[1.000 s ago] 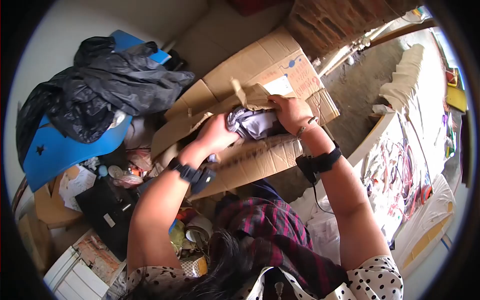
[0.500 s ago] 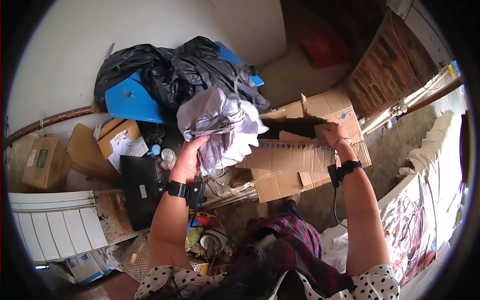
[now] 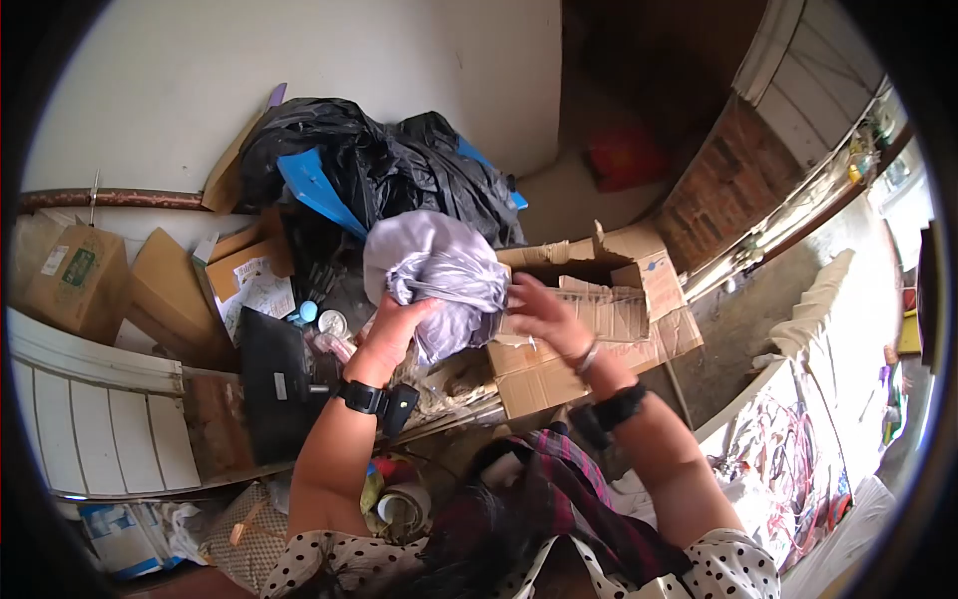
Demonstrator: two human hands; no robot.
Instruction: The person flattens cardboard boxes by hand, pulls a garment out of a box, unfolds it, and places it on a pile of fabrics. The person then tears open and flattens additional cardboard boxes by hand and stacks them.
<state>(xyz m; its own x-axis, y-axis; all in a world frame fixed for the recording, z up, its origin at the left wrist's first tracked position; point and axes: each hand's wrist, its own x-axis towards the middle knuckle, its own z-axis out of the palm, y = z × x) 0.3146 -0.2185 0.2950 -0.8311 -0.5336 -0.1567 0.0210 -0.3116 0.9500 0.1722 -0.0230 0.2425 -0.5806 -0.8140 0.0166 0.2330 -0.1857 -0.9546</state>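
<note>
The cloth [image 3: 439,275] is up in front of the person, above the clutter and just left of an opened box [image 3: 559,384], whose torn flaps stand or hang outward. It is pale lilac-grey with a satiny sheen, bunched into a rounded bundle, smooth and full at the top, with tight creases across the middle and a loose end hanging below. The left hand [image 3: 397,334] grips its lower left side; the right hand [image 3: 544,317] has its fingers spread at its right edge. Behind lies a crumpled black bag [image 3: 349,150] over a blue panel [image 3: 319,185], near a plain white wall [image 3: 429,60]. To the left are a flat black case [image 3: 271,389], papers [image 3: 264,295], cartons [image 3: 90,285] and a rusty pipe [image 3: 150,201]. Bare brick [image 3: 718,180] rises at the upper right; beyond the box are a dusty floor [image 3: 733,354] and a tangle of wires [image 3: 773,464]. The left fingers are mostly hidden by the cloth, and whether the right fingertips touch it is unclear. A red shape [image 3: 627,158] in the dark doorway is too dim to name.
</note>
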